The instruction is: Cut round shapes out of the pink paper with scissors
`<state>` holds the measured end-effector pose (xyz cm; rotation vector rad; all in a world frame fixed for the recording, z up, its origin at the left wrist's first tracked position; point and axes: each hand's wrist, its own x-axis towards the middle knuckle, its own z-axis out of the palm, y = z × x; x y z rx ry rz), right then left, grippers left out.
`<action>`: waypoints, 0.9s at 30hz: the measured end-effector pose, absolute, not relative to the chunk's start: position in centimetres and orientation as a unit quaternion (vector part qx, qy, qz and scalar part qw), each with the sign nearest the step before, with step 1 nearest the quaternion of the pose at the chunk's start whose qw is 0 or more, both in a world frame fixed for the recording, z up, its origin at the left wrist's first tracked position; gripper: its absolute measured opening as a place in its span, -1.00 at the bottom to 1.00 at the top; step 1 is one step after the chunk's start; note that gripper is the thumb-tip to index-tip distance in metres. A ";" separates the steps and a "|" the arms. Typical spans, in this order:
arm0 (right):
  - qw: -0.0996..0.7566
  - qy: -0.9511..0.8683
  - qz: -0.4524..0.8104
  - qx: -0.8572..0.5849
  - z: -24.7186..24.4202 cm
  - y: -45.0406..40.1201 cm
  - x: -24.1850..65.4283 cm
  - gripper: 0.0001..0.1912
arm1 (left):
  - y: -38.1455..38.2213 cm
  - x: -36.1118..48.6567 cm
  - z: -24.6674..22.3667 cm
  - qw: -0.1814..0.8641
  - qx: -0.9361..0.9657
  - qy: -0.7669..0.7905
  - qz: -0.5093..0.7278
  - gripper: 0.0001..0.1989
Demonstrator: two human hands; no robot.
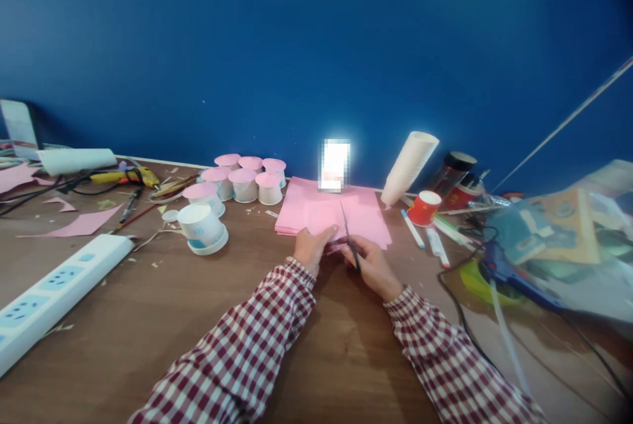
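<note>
My left hand (312, 247) pinches a piece of pink paper (322, 214) between thumb and fingers. In my right hand (374, 267) is a pair of scissors (349, 239) with dark handles, its blades pointing away from me at the paper's right side. Both hands are close together, just in front of a stack of pink sheets (291, 210). The held piece blends into the stack behind it, so its outline is hard to make out. Several white paper cups topped with pink paper discs (244, 177) stand in rows left of the stack.
A white cup (200, 225) and a white power strip (64, 295) are at left, near a yellow glue gun (126, 177). To the right are stacked paper cups (408, 163), a red cup (424, 208), markers (413, 229) and a blue glue gun (514, 275) with its cord.
</note>
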<state>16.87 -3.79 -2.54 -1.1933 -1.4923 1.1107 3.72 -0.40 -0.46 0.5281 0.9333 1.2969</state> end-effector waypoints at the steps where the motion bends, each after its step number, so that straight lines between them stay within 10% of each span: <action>1: 0.449 -0.603 0.449 -0.483 -2.5 -3.8 16.9 -0.62 | -0.4 3.7 -0.4 0.666 0.233 0.415 0.574 -0.80; 27: 0.448 -0.602 0.445 -0.489 -2.0 -4.0 16.8 -0.60 | -0.5 3.6 0.1 0.668 0.223 0.426 0.569 -0.84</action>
